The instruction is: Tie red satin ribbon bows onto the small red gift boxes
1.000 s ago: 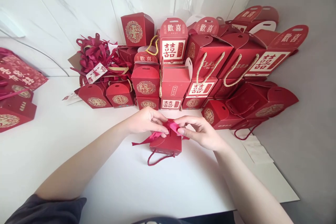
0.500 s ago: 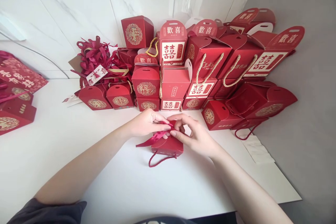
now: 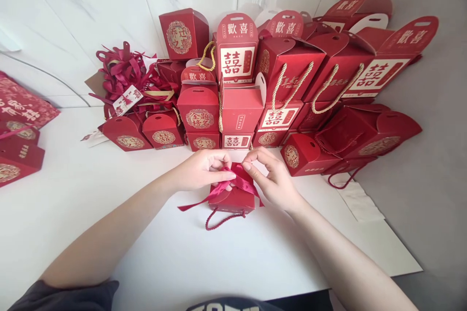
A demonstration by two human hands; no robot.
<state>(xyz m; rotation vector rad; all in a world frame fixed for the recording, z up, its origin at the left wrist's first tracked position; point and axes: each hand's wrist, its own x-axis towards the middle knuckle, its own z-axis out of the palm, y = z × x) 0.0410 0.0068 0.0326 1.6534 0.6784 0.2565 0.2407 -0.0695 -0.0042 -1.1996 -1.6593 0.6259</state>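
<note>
A small red gift box (image 3: 233,200) with a red cord handle stands on the white table (image 3: 204,257) in front of me. A pink-red ribbon (image 3: 219,189) crosses its top, one tail trailing left onto the table. My left hand (image 3: 203,169) pinches the ribbon at the box's top left. My right hand (image 3: 270,175) pinches the ribbon's other part at the top right. Both hands meet over the box, fingers closed on ribbon.
A stack of red gift boxes (image 3: 277,82) with gold rope handles lines the wall behind. A heap of red ribbons (image 3: 127,75) lies at the back left. More red boxes (image 3: 16,150) sit at the left edge. A white paper (image 3: 359,201) lies at the right.
My hands have drawn a ribbon loop up over the box's top; the right hand has shifted slightly up and right. The ribbon's left tail lies further out on the table.
</note>
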